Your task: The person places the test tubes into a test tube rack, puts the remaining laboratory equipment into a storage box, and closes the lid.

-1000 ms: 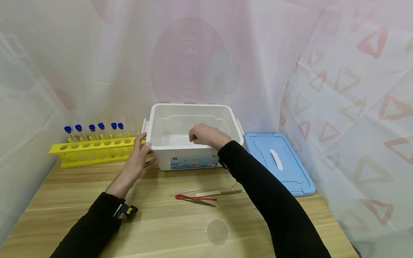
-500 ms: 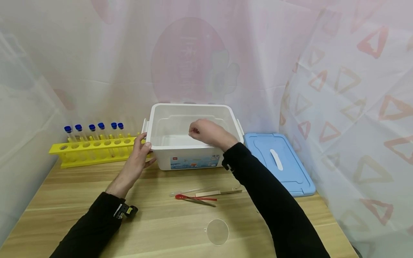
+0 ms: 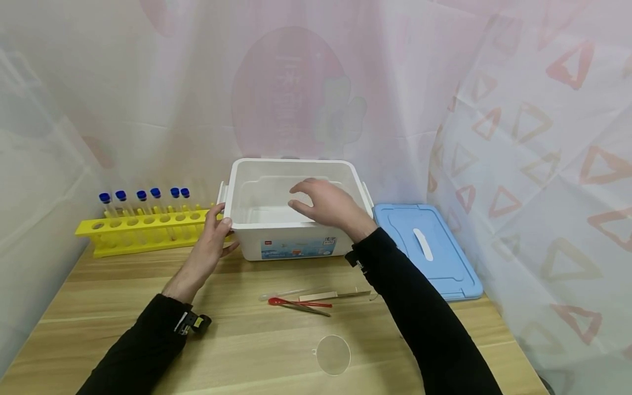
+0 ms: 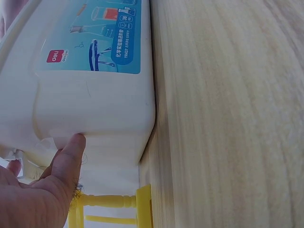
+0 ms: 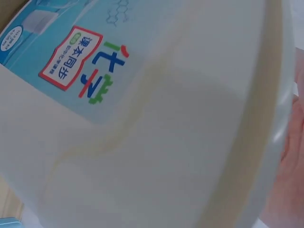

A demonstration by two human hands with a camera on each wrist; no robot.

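Observation:
A white storage box [image 3: 278,242] with a blue label stands at the back of the table. My left hand [image 3: 209,238] holds its front left corner, with the thumb at the rim. In the left wrist view, one finger [image 4: 70,159] lies against the box wall and another is by the side handle [image 4: 29,171]. My right hand [image 3: 326,204] is over the box opening, thumb and fingers spread apart, with nothing visible between them. The right wrist view shows mostly the box wall [image 5: 190,118], with part of the hand behind the rim. Part of the box floor is hidden by the hand.
A yellow rack [image 3: 148,222] with several blue-capped tubes stands left of the box. A blue lid [image 3: 439,252] lies to its right. In front lie a red spoon [image 3: 276,301], a wooden-handled tool [image 3: 318,297], a clear rod [image 3: 283,293] and a clear round disc [image 3: 333,355].
My right hand's fingers were bunched together over the box and are now spread apart; the wrist has shifted slightly right. My left hand and the box have stayed put.

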